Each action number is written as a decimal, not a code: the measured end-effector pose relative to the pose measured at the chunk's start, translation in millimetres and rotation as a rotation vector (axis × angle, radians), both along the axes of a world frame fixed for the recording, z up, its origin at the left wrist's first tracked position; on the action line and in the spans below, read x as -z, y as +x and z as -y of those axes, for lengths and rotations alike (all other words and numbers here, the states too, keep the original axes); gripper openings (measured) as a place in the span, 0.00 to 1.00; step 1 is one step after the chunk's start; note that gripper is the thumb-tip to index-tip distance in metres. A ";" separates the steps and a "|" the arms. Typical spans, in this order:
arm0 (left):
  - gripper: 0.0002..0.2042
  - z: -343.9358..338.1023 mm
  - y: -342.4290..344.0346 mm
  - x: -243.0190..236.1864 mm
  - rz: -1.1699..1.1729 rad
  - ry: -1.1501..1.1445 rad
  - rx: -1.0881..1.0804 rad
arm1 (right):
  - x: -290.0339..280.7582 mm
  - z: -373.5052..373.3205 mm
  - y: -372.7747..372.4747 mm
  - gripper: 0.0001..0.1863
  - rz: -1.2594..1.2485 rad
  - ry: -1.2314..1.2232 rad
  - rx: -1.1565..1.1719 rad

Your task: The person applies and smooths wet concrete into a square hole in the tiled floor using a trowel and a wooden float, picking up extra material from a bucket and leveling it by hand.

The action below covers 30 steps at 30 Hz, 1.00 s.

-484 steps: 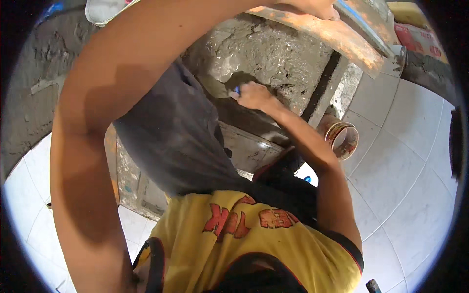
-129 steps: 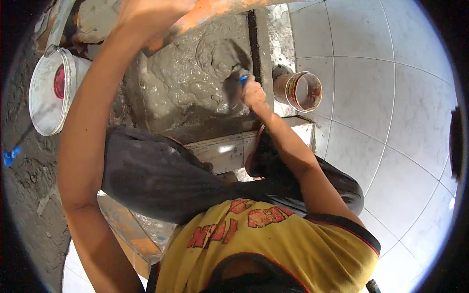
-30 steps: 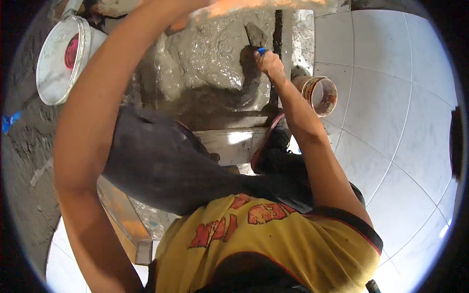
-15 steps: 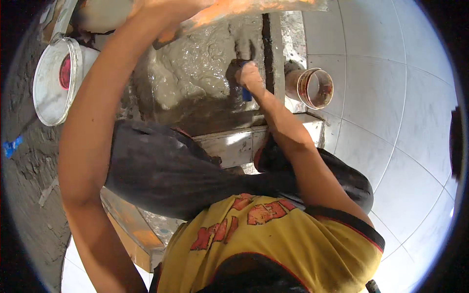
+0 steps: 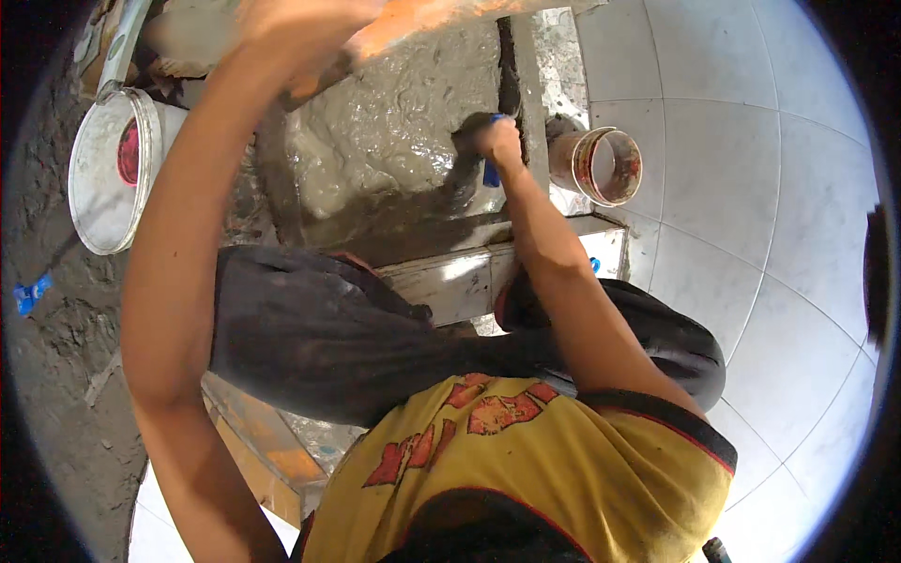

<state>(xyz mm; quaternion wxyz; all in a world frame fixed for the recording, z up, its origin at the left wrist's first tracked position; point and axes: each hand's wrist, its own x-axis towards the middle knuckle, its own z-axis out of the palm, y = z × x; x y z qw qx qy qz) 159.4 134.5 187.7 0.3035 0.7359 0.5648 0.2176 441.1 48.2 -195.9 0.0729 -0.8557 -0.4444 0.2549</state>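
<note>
My right hand (image 5: 502,143) is closed around the blue handle of a trowel (image 5: 491,174). It is just over the right side of a bed of wet grey mortar (image 5: 375,141), beside the dark gap along the bed's edge; the trowel's blade is hard to make out. At the upper edge of the picture, my left hand (image 5: 314,17) is at the near end of an orange-stained board (image 5: 413,26) lying across the far side of the mortar. Its fingers are cut off and blurred, so their grip does not show.
A white bucket (image 5: 101,178) with something red inside stands at the left. At the right, a smaller mortar-stained bucket (image 5: 615,167) sits by pale floor tiles (image 5: 723,169). A tiled ledge (image 5: 450,281) runs before my knees. Blue scrap (image 5: 33,294) lies far left.
My right hand has moved slightly right and nearer with the trowel, toward the bed's right edge. The orange-stained board and my left hand have shifted a little left and up in the picture.
</note>
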 end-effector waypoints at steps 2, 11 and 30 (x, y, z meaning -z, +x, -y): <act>0.17 4.1 -8.6 0.3 -0.047 0.101 0.017 | -11.7 -8.6 -19.0 0.29 -0.023 -0.080 0.068; 0.15 -11.0 -9.2 -14.0 -0.059 -0.242 -0.121 | -32.2 94.0 -35.0 0.33 0.028 -0.267 0.196; 0.14 -11.7 5.9 -14.7 -0.157 -0.244 -0.059 | -29.9 74.9 -31.7 0.27 0.073 -0.160 0.001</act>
